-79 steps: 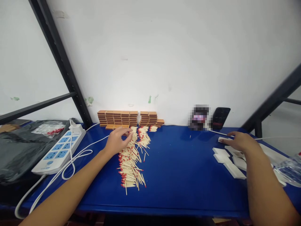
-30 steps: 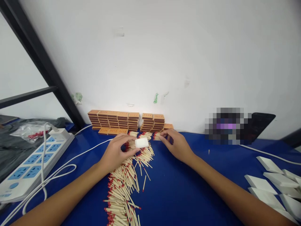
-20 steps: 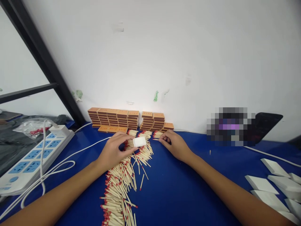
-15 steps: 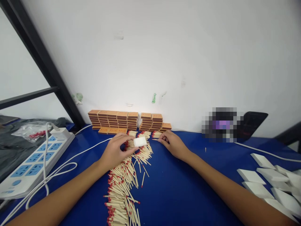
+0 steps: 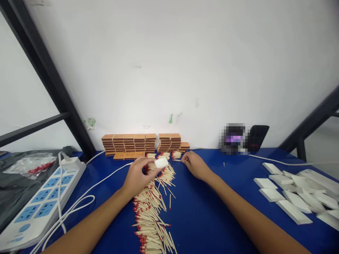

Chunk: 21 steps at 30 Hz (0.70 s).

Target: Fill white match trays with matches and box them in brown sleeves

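My left hand (image 5: 139, 175) pinches a small white matchbox tray (image 5: 161, 162) between thumb and fingers, tilted above the matches. What is inside the tray is hidden from me. Below it a long heap of red-tipped matchsticks (image 5: 149, 215) runs along the blue table towards me. My right hand (image 5: 195, 164) is closed, its fingertips at the end of a single matchstick (image 5: 176, 160). Just behind that matchstick is a small bunch of matches (image 5: 176, 155) with their red heads to the left.
Orange-brown matchboxes (image 5: 129, 144) stand stacked against the wall. A white power strip (image 5: 45, 203) with cables lies at left. Several white trays (image 5: 293, 201) are scattered at right. A dark phone (image 5: 258, 137) leans by the wall, near a blurred-out object (image 5: 233, 138).
The view has shifted, bringing more of the white trays into sight. My right hand and its matchstick have moved slightly right from the small bunch. The left hand still holds the tray.
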Available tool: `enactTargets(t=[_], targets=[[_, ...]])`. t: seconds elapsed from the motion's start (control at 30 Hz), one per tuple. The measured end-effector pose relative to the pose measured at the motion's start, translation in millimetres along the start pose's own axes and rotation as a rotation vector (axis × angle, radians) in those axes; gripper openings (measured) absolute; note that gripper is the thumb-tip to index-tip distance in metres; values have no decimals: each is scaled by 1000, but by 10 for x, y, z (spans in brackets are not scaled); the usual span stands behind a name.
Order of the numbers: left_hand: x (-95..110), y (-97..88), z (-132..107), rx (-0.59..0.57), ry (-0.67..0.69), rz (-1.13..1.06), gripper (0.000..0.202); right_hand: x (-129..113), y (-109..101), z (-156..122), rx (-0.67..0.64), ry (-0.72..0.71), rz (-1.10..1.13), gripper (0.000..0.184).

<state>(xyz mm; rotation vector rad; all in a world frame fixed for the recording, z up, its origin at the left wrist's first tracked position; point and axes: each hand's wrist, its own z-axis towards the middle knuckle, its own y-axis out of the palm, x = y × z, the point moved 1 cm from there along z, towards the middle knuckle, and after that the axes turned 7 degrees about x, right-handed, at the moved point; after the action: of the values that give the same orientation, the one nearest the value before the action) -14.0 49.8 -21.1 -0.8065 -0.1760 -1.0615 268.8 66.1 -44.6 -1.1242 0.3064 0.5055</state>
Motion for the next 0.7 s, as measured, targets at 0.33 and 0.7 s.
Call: enactTargets(t=[0.33,0.7], targets=[[34,-12,-3,19,122,72,28,61,52,-17,-6,-125,56,13],[-29,-12,-17,-30,64,86,29,14,55,-57,-12,-148,67,13]])
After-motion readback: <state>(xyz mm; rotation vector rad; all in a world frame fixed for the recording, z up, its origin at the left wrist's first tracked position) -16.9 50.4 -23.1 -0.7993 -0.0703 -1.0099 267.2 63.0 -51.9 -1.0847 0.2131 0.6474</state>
